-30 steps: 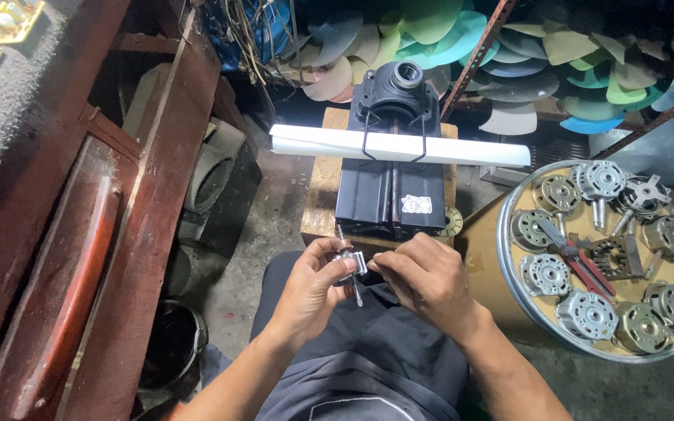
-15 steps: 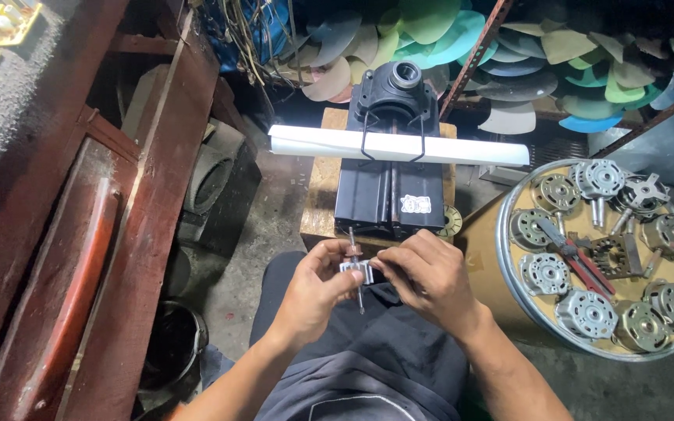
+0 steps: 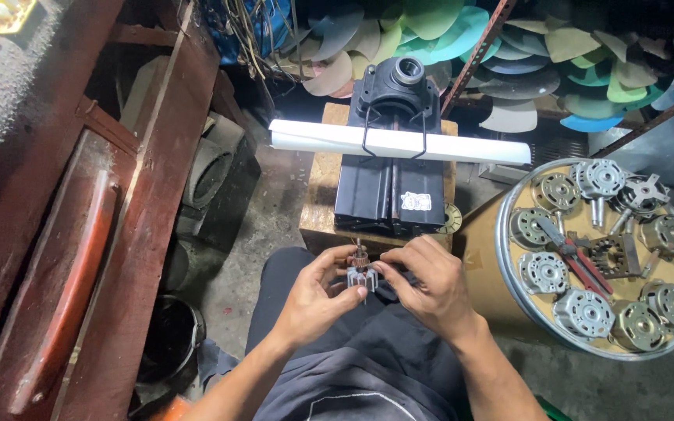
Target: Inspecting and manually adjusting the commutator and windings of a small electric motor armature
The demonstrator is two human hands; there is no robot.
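**While both hands pinch, a small rotor sits over my lap**

From the left, my left hand (image 3: 311,300) grips the small metal rotor (image 3: 359,274); my right hand (image 3: 429,287) pinches its other side. Beyond stands a black machine (image 3: 391,183); far right, a round tray (image 3: 509,281) of motors.

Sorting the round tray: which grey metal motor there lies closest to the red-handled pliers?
The grey metal motor at the tray's left-centre; the red-handled pliers lie against its right side.
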